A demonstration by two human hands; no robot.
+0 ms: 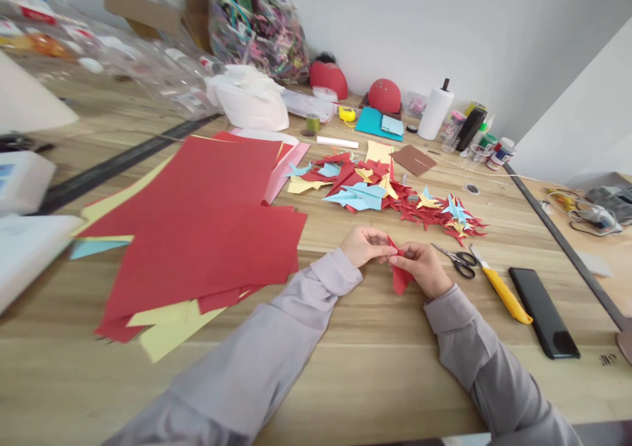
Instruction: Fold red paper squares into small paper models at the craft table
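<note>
A small folded piece of red paper (pixel 401 278) is held above the wooden table between my two hands. My left hand (pixel 366 246) pinches its upper left side with thumb and fingertips. On the other side, my right hand (pixel 423 265) grips the paper, with the thumb near the left thumb. Just beyond my hands lies a pile of folded paper pieces (pixel 358 195) in red, blue and yellow. Large red sheets (pixel 212 235) are spread on the left, over some yellow, pink and blue ones.
Scissors (pixel 464 263), a yellow cutter (pixel 507 296) and a black phone (pixel 543 311) lie right of my hands. Bottles, a white roll (pixel 435 113), blue paper (pixel 375 124) and a bag of scraps (pixel 257 31) stand or lie at the back.
</note>
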